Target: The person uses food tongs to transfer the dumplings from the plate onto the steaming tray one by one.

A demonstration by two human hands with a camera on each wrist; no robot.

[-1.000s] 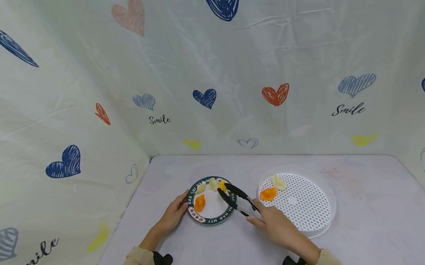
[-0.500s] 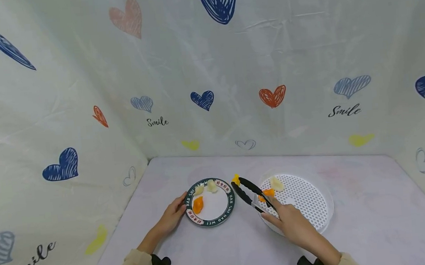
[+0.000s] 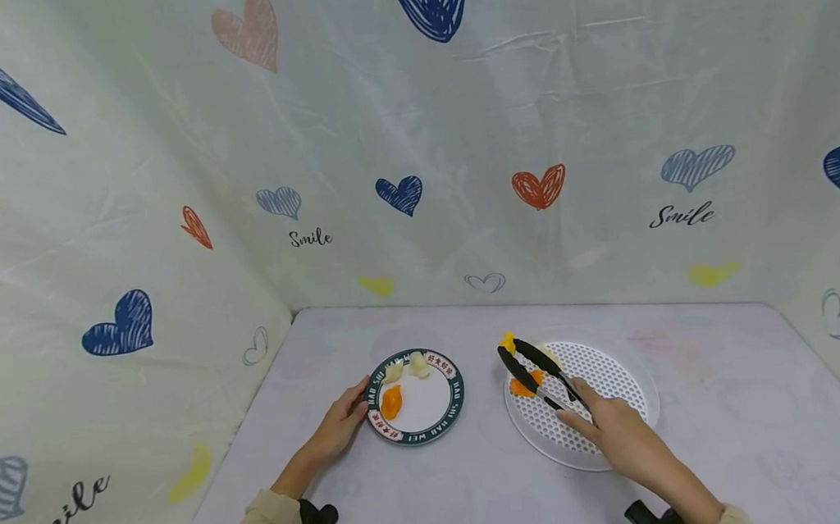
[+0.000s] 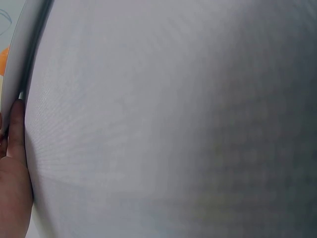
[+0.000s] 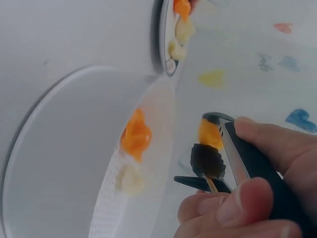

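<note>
My left hand pinches the left rim of a round plate with a green patterned border; the left wrist view catches only the fingers at its edge. On the plate lie an orange dumpling-like piece and two pale ones. My right hand grips black-tipped tongs, their tips around a yellow piece. The tongs hang over the back left side of a round white perforated tray. Inside it sit another orange piece and a pale piece, partly hidden behind the tongs in the head view.
Both dishes stand on a pale table, with a gap between them. A light curtain printed with hearts and words hangs behind and to the left of the table. Each wrist wears a black camera mount.
The right hand has carried the yellow piece in the tongs from the plate rightward to over the perforated tray. My left hand has stayed at the plate's rim.
</note>
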